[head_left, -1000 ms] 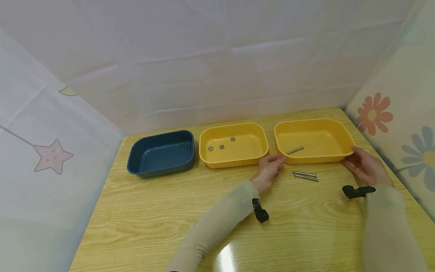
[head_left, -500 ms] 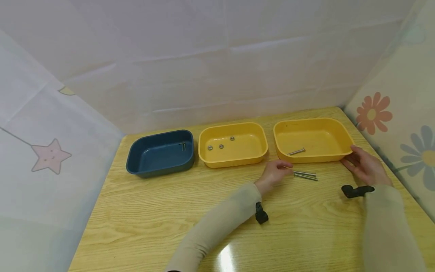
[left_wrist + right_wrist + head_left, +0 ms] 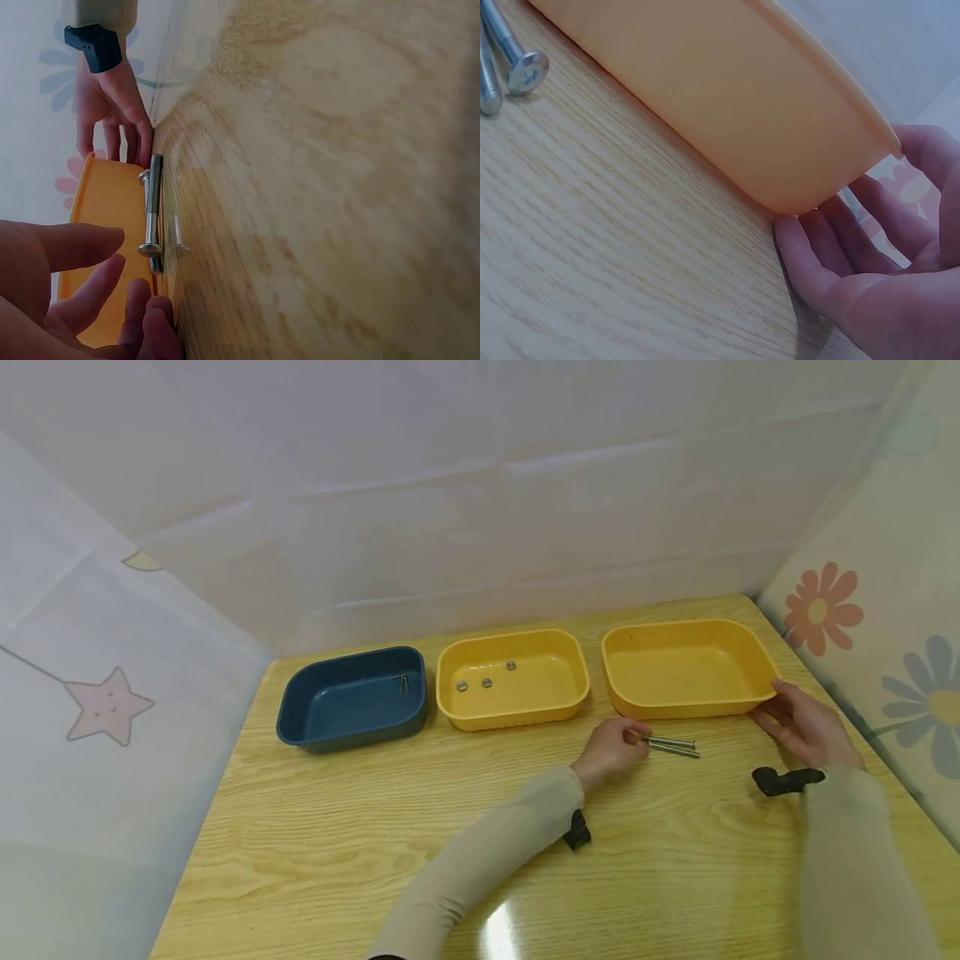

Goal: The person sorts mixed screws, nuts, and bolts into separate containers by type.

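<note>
My left hand (image 3: pixel 611 750) reaches to two metal bolts (image 3: pixel 673 745) lying side by side on the table just in front of the right yellow bin (image 3: pixel 693 709). In the left wrist view its thumb and forefinger stand slightly apart, fingertips close to the flat head of one bolt (image 3: pixel 151 250), nothing between them. My right hand (image 3: pixel 810 727) holds the right end of that bin. Its thumb lies at the bottom corner and a finger on the rim, as the right wrist view shows. One bolt head (image 3: pixel 528 73) there has a hex socket. No bolt shows inside the bin.
A second yellow bin (image 3: pixel 517 720) with several nuts (image 3: pixel 487 682) stands left of the first. Farther left is a dark blue bin (image 3: pixel 352 739) with small thin screws (image 3: pixel 403 682). Fabric walls (image 3: pixel 390 527) border the wooden table (image 3: pixel 360 843) at the back and sides.
My left hand has moved right and slightly nearer, from the bin's left corner to the bolts. The bolt inside the right bin shifted, then went out of sight. My right hand stays put.
</note>
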`<state>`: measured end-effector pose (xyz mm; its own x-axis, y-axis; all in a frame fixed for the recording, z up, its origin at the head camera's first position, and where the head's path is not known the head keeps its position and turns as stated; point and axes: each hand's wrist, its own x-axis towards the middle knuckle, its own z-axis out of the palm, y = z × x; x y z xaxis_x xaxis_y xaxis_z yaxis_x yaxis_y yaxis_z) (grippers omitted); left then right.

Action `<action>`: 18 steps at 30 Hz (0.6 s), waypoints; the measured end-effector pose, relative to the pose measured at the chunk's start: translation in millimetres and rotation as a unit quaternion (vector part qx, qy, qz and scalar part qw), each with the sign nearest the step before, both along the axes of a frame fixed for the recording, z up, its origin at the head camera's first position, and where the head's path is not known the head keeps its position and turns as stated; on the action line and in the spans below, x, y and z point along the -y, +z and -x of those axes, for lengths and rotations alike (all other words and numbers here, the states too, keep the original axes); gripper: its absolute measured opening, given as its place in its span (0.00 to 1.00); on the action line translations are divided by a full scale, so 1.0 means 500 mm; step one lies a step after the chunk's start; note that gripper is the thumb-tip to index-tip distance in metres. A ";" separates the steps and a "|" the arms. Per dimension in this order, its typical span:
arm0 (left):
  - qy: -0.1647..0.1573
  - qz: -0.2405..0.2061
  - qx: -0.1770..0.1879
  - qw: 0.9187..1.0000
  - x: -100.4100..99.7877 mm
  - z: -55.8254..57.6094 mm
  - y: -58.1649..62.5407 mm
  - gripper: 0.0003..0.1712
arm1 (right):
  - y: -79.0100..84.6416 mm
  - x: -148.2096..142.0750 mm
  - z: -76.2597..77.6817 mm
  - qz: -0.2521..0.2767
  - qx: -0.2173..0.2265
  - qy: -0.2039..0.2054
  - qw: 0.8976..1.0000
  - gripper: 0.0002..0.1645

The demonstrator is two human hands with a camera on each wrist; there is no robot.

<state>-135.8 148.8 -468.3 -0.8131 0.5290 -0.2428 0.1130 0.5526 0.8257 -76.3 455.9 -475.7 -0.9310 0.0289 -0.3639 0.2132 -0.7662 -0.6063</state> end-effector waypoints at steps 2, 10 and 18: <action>-0.004 0.004 -0.006 1.000 0.000 0.001 -0.002 0.12 | 0.000 0.000 0.000 0.001 0.003 -0.002 1.000 0.13; -0.041 0.040 -0.054 0.997 -0.005 0.001 -0.005 0.15 | -0.001 0.001 0.001 0.003 0.004 -0.003 1.000 0.13; -0.046 0.071 -0.078 0.993 -0.007 0.000 -0.008 0.16 | -0.002 0.002 0.007 0.005 0.005 0.004 1.000 0.13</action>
